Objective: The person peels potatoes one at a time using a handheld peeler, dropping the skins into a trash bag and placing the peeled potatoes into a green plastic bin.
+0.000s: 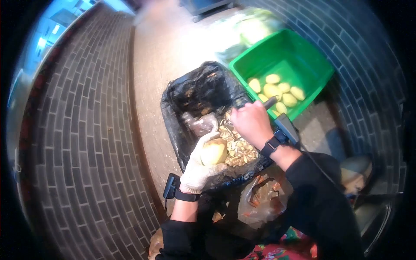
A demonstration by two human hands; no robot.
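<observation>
My left hand (203,162), in a white glove, holds a pale peeled potato (213,151) over the near left part of a bin lined with a black bag (173,104). Bare and curled, my right hand (252,123) is above the bin's right side, closed round a tool with a dark handle (270,102) that sticks out toward the green crate; its working end is hidden. Potato peelings (236,149) lie in the bin below my hands, beside a crumpled clear plastic bag (201,124).
A green crate (284,47) with several peeled potatoes (273,90) stands to the right of the bin. Behind it are leafy greens (253,30). A clear bag with orange scraps (262,201) lies near my lap. Brick walls (95,130) rise on both sides.
</observation>
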